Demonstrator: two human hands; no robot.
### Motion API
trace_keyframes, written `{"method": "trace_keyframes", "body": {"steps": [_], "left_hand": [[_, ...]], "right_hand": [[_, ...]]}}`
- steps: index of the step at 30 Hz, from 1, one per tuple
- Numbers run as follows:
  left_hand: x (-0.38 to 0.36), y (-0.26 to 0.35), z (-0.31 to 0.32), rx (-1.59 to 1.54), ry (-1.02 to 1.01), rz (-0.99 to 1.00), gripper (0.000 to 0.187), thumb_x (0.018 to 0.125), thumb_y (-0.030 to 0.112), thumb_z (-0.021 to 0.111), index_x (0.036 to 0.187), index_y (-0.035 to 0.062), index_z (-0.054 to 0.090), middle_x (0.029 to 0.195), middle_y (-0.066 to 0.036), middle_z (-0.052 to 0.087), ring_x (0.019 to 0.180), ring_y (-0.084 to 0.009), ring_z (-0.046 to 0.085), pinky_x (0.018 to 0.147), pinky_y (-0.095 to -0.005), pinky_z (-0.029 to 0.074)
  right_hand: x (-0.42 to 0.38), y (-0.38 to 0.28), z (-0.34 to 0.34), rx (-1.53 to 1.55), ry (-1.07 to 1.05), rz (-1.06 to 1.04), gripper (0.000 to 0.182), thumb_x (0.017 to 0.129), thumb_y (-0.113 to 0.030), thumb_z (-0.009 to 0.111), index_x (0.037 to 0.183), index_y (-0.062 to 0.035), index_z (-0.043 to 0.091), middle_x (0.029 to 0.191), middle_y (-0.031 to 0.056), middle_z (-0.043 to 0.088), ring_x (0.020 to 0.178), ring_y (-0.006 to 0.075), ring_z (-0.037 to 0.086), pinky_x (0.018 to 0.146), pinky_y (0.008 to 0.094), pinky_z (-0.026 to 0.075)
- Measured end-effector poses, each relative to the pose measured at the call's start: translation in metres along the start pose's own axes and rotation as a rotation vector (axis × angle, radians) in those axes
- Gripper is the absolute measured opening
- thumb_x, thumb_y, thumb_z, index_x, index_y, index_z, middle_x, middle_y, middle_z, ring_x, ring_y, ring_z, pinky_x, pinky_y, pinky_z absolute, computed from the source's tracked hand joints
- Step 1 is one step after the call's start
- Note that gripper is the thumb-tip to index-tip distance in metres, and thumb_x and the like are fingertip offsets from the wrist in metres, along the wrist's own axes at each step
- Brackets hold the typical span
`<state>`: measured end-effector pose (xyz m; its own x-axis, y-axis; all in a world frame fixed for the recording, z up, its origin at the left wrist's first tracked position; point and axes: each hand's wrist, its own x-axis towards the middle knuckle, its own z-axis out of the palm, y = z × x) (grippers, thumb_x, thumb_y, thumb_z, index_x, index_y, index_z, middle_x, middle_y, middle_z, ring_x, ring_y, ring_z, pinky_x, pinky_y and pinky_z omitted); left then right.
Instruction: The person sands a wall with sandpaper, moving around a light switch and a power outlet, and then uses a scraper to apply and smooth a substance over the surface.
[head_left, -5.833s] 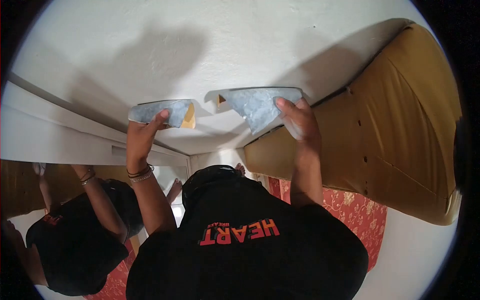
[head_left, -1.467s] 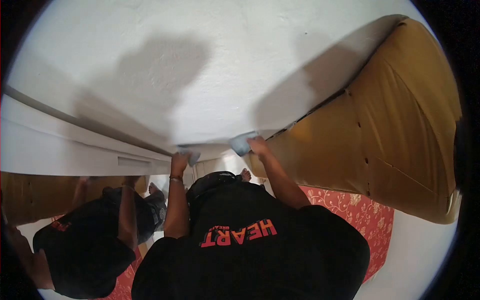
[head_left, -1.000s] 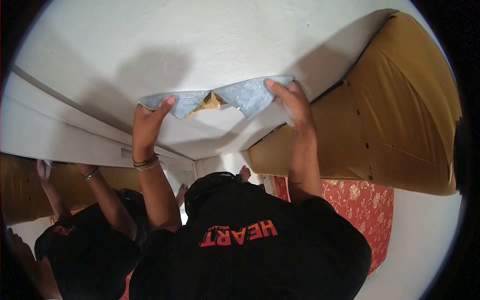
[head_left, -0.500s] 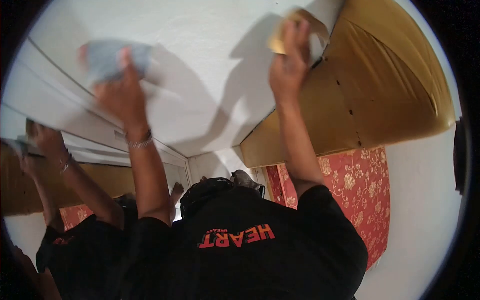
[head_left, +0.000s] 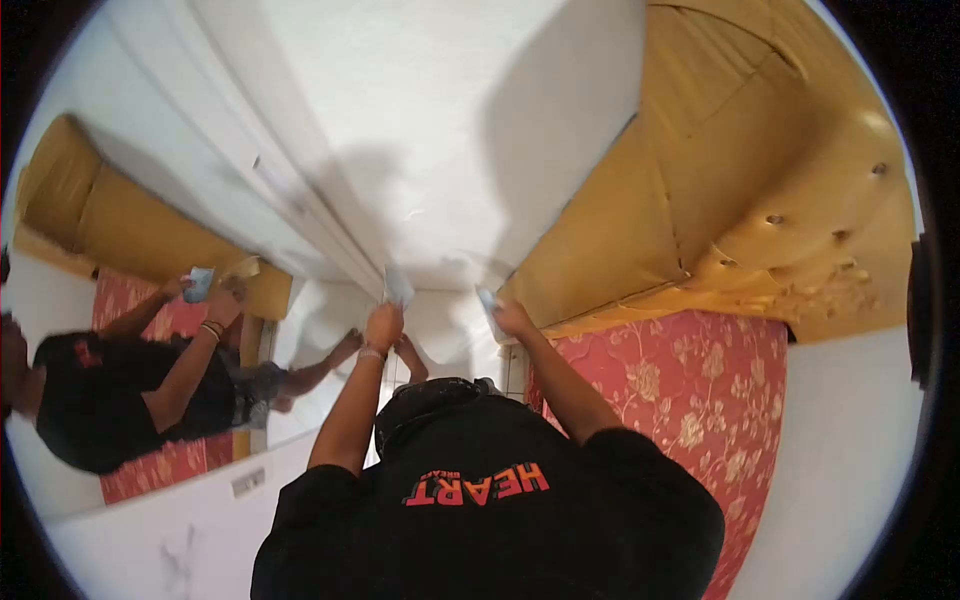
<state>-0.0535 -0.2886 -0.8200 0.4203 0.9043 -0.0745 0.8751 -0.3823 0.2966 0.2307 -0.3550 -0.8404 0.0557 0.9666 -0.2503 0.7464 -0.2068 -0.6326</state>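
My left hand [head_left: 384,325], with a bracelet at the wrist, grips a small bluish-grey sheet [head_left: 398,286] that stands up from the fingers. Across from it, my right hand [head_left: 513,317] pinches another thin sheet [head_left: 488,298], pale blue on the side that shows. Both hands are low in front of my body, apart from each other, before a white wall [head_left: 420,150]. The right one is close to the corner of the mustard padded headboard [head_left: 590,260]. In the mirror, one reflected sheet [head_left: 198,285] looks blue and the other [head_left: 243,268] tan.
On the left a mirror panel [head_left: 75,225] reflects my body, beside a long white frame edge [head_left: 270,170]. A red floral mattress [head_left: 690,400] lies on the right, against the headboard. My bare foot [head_left: 411,360] and floor tiles show below.
Both hands have come down from high on the white wall to low near my body, closer together. Each still holds its sheet. The view has shifted, and more of the mirror reflection shows.
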Motion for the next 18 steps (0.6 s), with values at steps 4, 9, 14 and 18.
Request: {"method": "trace_keyframes", "body": {"steps": [4,9,14,18], "left_hand": [[-0.119,-0.010,0.040,-0.322,-0.073,-0.420,0.028,0.081,0.018,0.045,0.099,-0.0025,0.052,0.083,-0.025,0.059,0.084,-0.0376,0.057,0.070,-0.0419,0.046],[-0.152,0.020,0.004,-0.610,0.288,-0.350,0.039,0.084,0.024,0.043,0.110,-0.0046,0.046,0.094,-0.028,0.054,0.090,-0.0412,0.051,0.077,-0.0437,0.039],[-0.128,0.115,-0.051,-0.920,0.296,-0.366,0.041,0.090,0.032,0.037,0.111,-0.0019,0.046,0.096,-0.021,0.056,0.092,-0.0305,0.054,0.078,-0.0348,0.041],[-0.139,0.168,-0.070,-1.225,0.429,-0.204,0.059,0.091,0.040,0.031,0.134,0.0039,0.015,0.114,-0.024,0.049,0.109,-0.0328,0.047,0.091,-0.0322,0.034]], "right_hand": [[-0.083,0.145,0.096,0.326,-0.070,0.216,0.018,0.077,-0.012,0.051,0.089,0.0001,0.057,0.074,0.0030,0.055,0.066,0.0144,0.051,0.058,0.0296,0.042],[-0.126,-0.001,0.006,1.088,-0.250,0.297,0.024,0.081,-0.013,0.051,0.101,0.0008,0.052,0.091,0.0047,0.055,0.080,0.0156,0.053,0.068,0.0301,0.043],[-0.129,-0.141,-0.015,1.341,-0.171,0.077,0.034,0.089,-0.020,0.045,0.115,0.0017,0.046,0.102,0.0042,0.053,0.095,0.0139,0.048,0.087,0.0276,0.034],[-0.118,-0.176,-0.013,1.461,-0.378,0.152,0.040,0.090,-0.033,0.041,0.116,-0.0027,0.044,0.104,0.0033,0.052,0.097,0.0121,0.046,0.086,0.0268,0.036]]}}
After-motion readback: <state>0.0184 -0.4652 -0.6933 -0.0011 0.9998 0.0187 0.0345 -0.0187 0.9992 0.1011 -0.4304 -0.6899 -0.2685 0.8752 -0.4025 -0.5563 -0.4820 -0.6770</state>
